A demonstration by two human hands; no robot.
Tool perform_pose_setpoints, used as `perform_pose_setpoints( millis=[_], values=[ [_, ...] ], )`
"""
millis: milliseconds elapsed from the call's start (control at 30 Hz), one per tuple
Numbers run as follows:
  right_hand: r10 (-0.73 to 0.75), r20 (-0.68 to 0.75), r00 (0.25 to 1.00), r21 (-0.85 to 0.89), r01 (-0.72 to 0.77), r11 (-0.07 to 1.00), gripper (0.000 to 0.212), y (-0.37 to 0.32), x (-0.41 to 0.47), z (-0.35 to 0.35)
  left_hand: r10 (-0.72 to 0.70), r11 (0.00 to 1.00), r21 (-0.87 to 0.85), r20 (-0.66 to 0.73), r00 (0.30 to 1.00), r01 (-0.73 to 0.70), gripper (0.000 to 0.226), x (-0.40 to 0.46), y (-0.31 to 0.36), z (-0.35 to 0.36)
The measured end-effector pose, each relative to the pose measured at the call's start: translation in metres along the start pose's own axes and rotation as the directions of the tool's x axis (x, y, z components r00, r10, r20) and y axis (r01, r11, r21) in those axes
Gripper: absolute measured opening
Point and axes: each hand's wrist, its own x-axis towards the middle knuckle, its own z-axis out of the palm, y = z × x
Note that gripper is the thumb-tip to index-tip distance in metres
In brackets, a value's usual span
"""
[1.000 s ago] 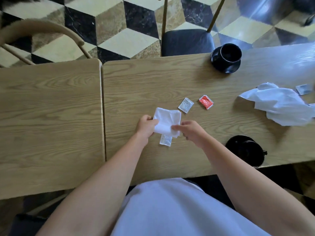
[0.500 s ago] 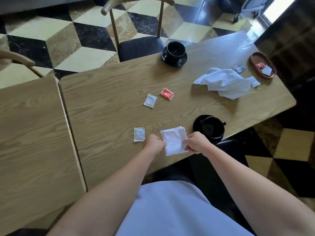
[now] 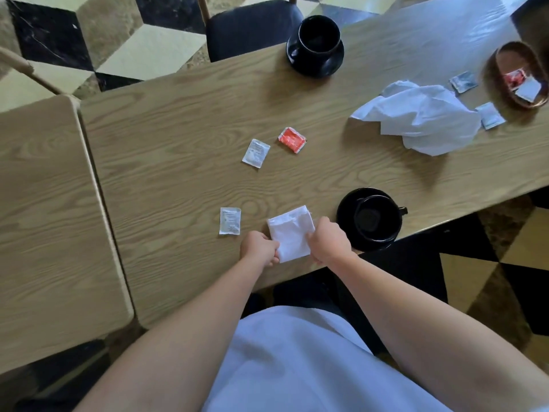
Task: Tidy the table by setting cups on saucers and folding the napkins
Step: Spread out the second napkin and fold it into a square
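Note:
A small folded white napkin (image 3: 291,231) lies near the table's front edge. My left hand (image 3: 259,247) pinches its left side and my right hand (image 3: 326,240) pinches its right side. Just right of it a black cup (image 3: 376,217) sits on a black saucer (image 3: 346,205). A second black cup (image 3: 319,35) stands on its saucer (image 3: 315,66) at the far edge. A crumpled white napkin (image 3: 421,117) lies unfolded at the right of the table.
Loose sachets lie on the wooden table (image 3: 184,120): a white one (image 3: 230,220) by my left hand, another white (image 3: 256,153) and a red one (image 3: 292,139) mid-table. A brown oval tray (image 3: 505,59) with sachets sits far right. A second table (image 3: 44,218) adjoins on the left.
Both hands carried the folded napkin from mid-table toward the front edge, next to the near cup. The white sachet once under it now lies bare. The view shifted right.

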Motion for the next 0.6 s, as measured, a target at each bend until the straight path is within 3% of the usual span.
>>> perform_pose_setpoints(
  millis=[100, 200, 267, 367, 467, 600],
  values=[
    [-0.01, 0.001, 1.0, -0.008, 0.01, 1.0, 0.029, 0.002, 0.001, -0.002, -0.017, 0.992, 0.125, -0.002, 1.0, 0.017, 0.009, -0.003, 0.004, 0.002],
    [-0.024, 0.005, 1.0, 0.032, 0.024, 0.999, 0.025, -0.001, -0.002, -0.007, 0.152, 0.892, 0.442, -0.1, 0.983, -0.092, 0.014, -0.014, 0.021, 0.003],
    [-0.076, 0.009, 0.997, 0.166, 0.073, 0.983, 0.024, -0.002, -0.004, -0.017, 0.323, 0.876, 0.416, -0.134, 0.937, -0.242, 0.009, -0.023, 0.045, 0.009],
    [-0.123, -0.017, 0.992, 0.512, 0.114, 0.852, 0.021, 0.0, -0.001, -0.053, 0.473, 0.863, 0.257, -0.111, 0.874, -0.435, 0.016, -0.03, 0.099, 0.031],
    [-0.018, -0.097, 0.995, 0.698, 0.08, 0.711, 0.014, 0.02, 0.025, -0.108, 0.463, 0.88, 0.133, -0.029, 0.886, -0.456, 0.008, -0.023, 0.166, 0.064],
    [0.148, -0.098, 0.984, 0.837, 0.001, 0.547, 0.013, 0.072, 0.081, -0.165, 0.455, 0.869, 0.205, 0.027, 0.89, -0.451, 0.009, 0.005, 0.236, 0.107]
  ],
)
